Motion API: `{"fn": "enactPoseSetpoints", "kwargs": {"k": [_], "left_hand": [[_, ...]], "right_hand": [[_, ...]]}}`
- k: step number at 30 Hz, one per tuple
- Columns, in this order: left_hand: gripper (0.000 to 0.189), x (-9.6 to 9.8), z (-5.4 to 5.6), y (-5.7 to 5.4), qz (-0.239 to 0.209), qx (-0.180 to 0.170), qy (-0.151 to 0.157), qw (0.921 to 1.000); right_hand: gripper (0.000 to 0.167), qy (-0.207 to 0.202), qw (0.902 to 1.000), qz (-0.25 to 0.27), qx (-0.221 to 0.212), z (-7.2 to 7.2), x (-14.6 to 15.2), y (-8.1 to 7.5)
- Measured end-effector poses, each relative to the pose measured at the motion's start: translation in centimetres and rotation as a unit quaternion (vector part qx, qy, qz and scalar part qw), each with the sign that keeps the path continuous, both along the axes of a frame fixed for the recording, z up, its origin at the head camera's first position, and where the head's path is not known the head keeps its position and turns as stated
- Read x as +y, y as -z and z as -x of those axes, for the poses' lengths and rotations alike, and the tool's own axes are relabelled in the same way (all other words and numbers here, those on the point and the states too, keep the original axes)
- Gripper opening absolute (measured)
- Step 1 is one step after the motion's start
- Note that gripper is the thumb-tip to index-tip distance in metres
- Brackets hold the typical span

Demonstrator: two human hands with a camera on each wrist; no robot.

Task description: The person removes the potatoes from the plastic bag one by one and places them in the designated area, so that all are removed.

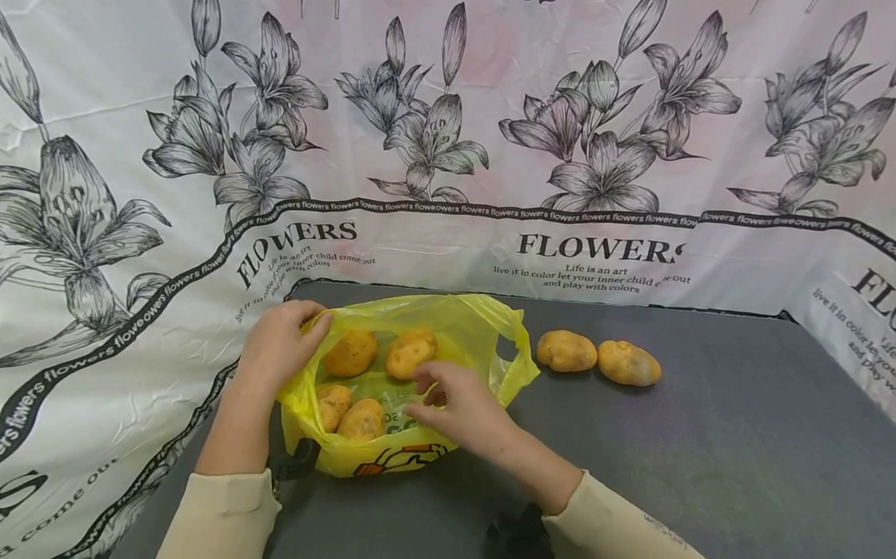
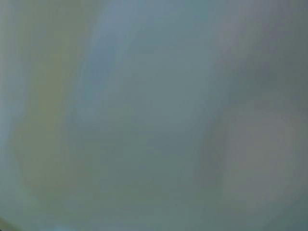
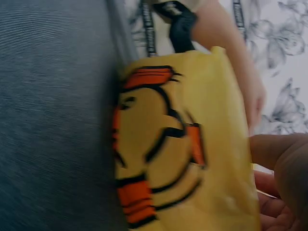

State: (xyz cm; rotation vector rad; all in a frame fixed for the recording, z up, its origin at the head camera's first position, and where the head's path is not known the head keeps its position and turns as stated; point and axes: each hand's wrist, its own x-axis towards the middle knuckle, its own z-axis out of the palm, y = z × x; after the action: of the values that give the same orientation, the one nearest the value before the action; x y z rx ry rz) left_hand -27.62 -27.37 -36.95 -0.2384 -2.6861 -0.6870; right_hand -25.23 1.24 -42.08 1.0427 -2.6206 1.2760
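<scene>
Left hand (image 1: pixel 284 341) grips a crinkled, translucent yellow bag (image 1: pixel 336 458) of mottled potatoes (image 1: pixel 351 354); right hand (image 1: pixel 459 402) seems relaxed, empty.

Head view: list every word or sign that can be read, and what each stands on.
"FLOWERS": large capitals on the backdrop.
"Life is an art": below that, on the backdrop.
"live it in color let your inner child come out": same place.
"and play with colors": same place.
"flowers": repeated along the black band.
Yellow bag, inside lettering: too unclear to read.
Right sleeve: lettering too small.
</scene>
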Motion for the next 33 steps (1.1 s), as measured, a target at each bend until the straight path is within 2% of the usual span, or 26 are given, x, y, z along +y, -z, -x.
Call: {"fn": "enactPoseSetpoints", "kwargs": {"k": [5,10,14,17,19,28,33], "left_hand": [[0.032,0.1,0.0,-0.1,0.005,-0.004,0.001,1.0],[0.032,0.1,0.0,0.1,0.003,-0.007,0.0,1.0],[0.031,0.1,0.0,0.0,0.001,-0.001,0.002,1.0],[0.031,0.2,0.0,0.0,0.001,0.002,0.004,1.0],[0.031,0.2,-0.1,-0.1,0.002,0.002,0.005,1.0],[0.033,0.4,-0.1,-0.1,0.004,-0.007,0.001,1.0],[0.031,0.5,-0.2,-0.1,0.004,-0.004,0.001,1.0]], "right_hand": [[0.045,-0.015,0.9997,-0.016,0.012,-0.1,-0.9,1.3],[0.063,-0.041,0.997,-0.055,0.037,-0.3,-1.9,2.4],[0.074,-0.1,0.9873,-0.101,0.07,-0.5,-2.3,2.8],[0.074,-0.15,0.9772,-0.12,0.091,-0.6,-2.4,3.0],[0.071,-0.166,0.9726,-0.126,0.104,-0.6,-2.5,3.3],[0.056,-0.137,0.9738,-0.116,0.139,-0.9,-2.4,3.6],[0.049,-0.122,0.9752,-0.123,0.138,-1.1,-2.4,3.4]]}}
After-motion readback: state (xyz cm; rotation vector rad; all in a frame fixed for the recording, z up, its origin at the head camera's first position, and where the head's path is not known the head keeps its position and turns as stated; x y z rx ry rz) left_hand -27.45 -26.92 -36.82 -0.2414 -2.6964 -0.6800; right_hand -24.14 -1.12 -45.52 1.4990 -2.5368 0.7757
